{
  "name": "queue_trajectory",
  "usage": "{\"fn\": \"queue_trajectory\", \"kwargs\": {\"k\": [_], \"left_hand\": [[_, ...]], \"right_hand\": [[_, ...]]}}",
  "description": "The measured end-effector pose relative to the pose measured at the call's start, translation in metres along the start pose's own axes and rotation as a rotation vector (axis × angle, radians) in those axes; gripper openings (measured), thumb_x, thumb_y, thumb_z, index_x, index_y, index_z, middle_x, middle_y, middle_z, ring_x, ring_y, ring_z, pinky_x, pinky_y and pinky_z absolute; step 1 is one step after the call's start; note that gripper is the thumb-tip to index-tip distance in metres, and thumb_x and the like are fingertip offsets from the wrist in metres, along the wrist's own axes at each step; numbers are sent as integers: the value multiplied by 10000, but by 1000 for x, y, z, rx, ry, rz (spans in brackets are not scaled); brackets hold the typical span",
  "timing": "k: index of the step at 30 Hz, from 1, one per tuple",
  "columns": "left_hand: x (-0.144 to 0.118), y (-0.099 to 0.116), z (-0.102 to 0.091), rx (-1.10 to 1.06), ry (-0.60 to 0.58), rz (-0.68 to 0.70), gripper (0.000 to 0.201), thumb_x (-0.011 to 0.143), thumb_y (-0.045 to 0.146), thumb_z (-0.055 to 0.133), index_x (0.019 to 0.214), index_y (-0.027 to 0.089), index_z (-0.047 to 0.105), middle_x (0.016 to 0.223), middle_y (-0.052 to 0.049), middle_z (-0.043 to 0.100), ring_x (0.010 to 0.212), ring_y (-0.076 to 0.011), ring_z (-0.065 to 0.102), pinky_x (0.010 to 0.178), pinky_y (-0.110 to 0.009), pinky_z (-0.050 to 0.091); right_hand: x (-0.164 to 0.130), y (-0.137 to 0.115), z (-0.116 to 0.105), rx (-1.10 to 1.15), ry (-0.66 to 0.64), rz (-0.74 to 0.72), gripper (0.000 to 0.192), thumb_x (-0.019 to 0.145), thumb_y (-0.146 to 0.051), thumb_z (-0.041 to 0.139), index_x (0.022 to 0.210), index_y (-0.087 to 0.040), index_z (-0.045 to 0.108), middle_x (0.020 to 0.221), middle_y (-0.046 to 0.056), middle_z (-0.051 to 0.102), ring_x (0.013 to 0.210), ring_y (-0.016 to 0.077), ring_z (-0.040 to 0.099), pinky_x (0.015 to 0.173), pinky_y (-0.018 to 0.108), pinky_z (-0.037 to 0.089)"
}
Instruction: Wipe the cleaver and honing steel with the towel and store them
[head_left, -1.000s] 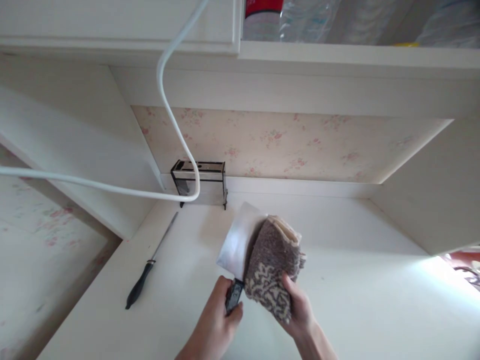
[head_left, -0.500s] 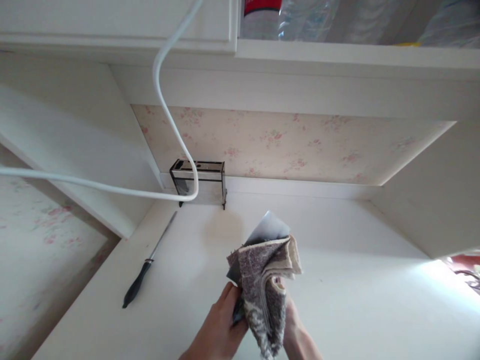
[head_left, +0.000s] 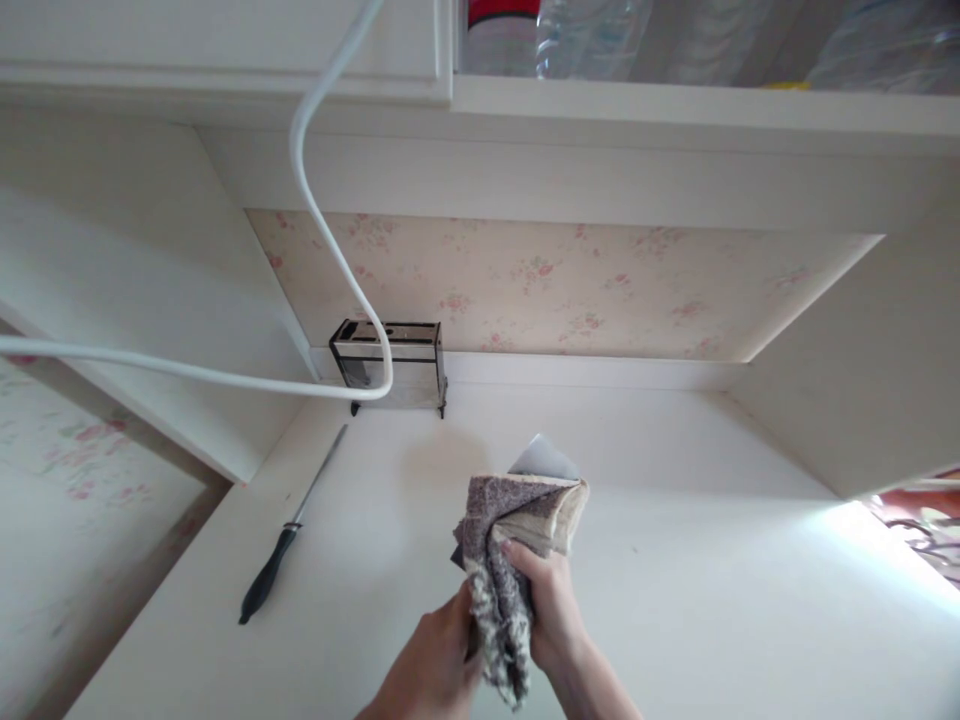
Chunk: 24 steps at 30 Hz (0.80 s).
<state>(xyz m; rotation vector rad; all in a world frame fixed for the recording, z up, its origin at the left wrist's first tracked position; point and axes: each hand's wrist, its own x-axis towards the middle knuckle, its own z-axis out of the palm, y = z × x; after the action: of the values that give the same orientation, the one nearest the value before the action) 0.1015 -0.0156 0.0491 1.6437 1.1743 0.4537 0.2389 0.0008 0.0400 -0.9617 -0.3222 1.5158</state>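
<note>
Worktop (head_left: 712,590): white; runs back to an upstand, ends at a diagonal front-left edge, and extends from the hands toward the right side panel (head_left: 855,370).

Upper cupboard (head_left: 637,115): white, overhanging the rear of the worktop; its underside lies beyond and above the hands.

Cable (head_left: 187,372): white, looping across the view at left, its bend in front of the metal box.

Hands, two: left hand (head_left: 442,650) curled shut around the cleaver's handle, mostly hidden by cloth, forearm entering from below; right hand (head_left: 551,605) closed on the cloth, thumb laid over the fold, wrist angled inward. The two are side by side.

Metal box (head_left: 409,382): silver, black-edged; standing against the rear upstand.

Cloth (head_left: 502,515): grey-brown and cream, folded around the cleaver, between the hands.

Sharpening rod (head_left: 271,575): black-handled, lying near the left edge, well apart from the hands.

Cleaver (head_left: 545,458): blade corner showing past the cloth's far edge.
</note>
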Motion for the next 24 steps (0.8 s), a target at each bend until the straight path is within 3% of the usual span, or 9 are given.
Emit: {"fn": "queue_trajectory", "kwargs": {"k": [5, 11, 14, 17, 21, 24], "left_hand": [[-18, -51, -4, 351, -41, -72, 302, 760, 149, 503, 1027, 249, 603, 924, -92, 719, 796, -276, 691, 634, -286, 447], [-33, -62, -35, 654, 144, 139, 330, 777, 197, 572, 1084, 285, 656, 1050, -95, 710, 965, -307, 648, 835, -371, 498], [-41, -63, -48, 698, 230, 190, 337, 812, 265, 572, 1135, 309, 656, 993, -83, 721, 897, -302, 654, 803, -393, 521], [-53, -62, -54, 508, 322, 159, 306, 816, 369, 599, 1108, 317, 675, 930, -80, 723, 840, -280, 660, 766, -354, 530], [-63, -54, -52, -141, 422, -61, 399, 796, 481, 638, 1145, 288, 629, 761, -39, 662, 644, -182, 615, 593, -259, 505], [-59, -50, -46, -755, 282, -169, 472, 784, 568, 629, 1134, 253, 597, 529, 61, 435, 382, -55, 332, 383, -174, 310]], "right_hand": [[9, -21, -12, 75, 45, -26, 345, 653, -287, 782, 946, -131, 687, 885, 92, 742, 811, 278, 708, 770, 399, 561], [17, -33, -27, 136, 103, -19, 413, 704, -357, 770, 1038, -139, 662, 906, 83, 745, 797, 258, 715, 791, 398, 573], [21, -49, -32, 138, 76, -70, 418, 722, -425, 750, 1041, -164, 683, 975, 79, 737, 889, 247, 704, 859, 378, 554], [25, -72, -49, 173, 115, -217, 379, 708, -510, 741, 978, -246, 710, 967, 30, 742, 925, 209, 692, 907, 341, 532], [24, -81, -88, 111, 176, -329, 324, 677, -575, 730, 868, -314, 718, 853, -1, 749, 853, 208, 696, 907, 372, 525], [22, -61, -105, -81, 80, -296, 422, 665, -700, 642, 770, -298, 715, 747, 33, 739, 811, 258, 697, 881, 442, 523]]}}
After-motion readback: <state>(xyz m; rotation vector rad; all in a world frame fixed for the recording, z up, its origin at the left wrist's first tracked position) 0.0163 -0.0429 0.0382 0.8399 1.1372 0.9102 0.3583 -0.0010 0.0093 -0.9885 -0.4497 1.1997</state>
